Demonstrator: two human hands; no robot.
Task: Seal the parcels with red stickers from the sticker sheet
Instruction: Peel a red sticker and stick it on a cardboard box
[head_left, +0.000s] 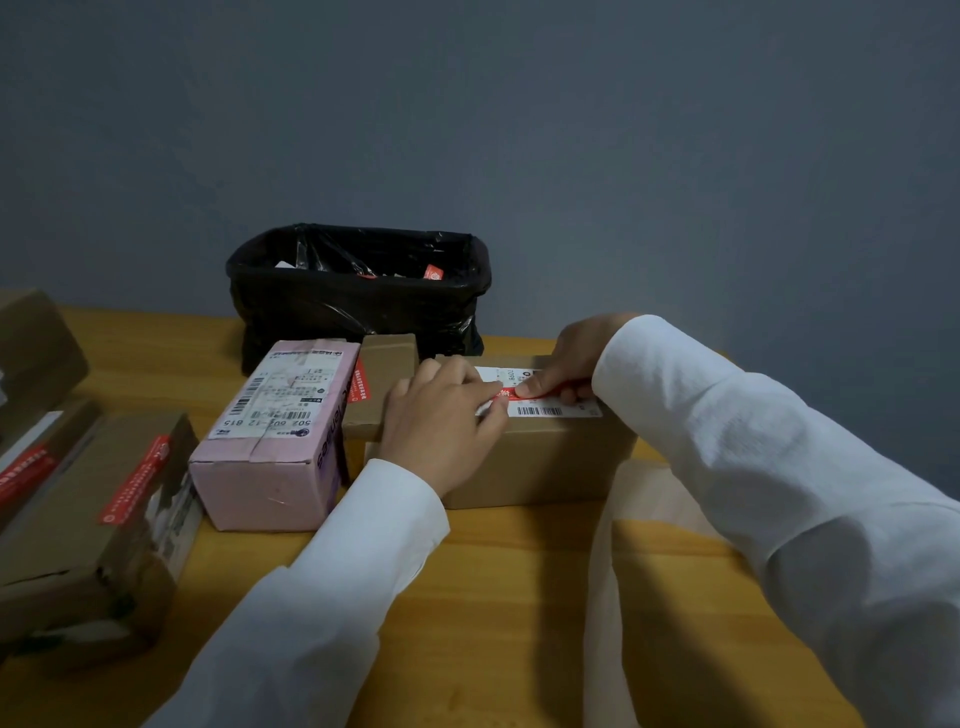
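Observation:
A brown cardboard parcel (540, 457) with a white shipping label (550, 410) lies in the middle of the wooden table (493, 597). A red sticker (511, 393) lies across the label on top of it. My left hand (441, 421) rests on the parcel's left end, its fingertips touching the sticker's left end. My right hand (566, 364) reaches from the right, and its fingertips press the sticker's right part down. A pale backing sheet (654, 499) lies on the table under my right forearm; I cannot see stickers on it.
A pink parcel (270, 441) and a small brown box (379, 384) with a red sticker stand left of the parcel. Brown parcels with red stickers (98, 519) sit at the far left. A bin with a black liner (358, 291) stands behind, against the grey wall.

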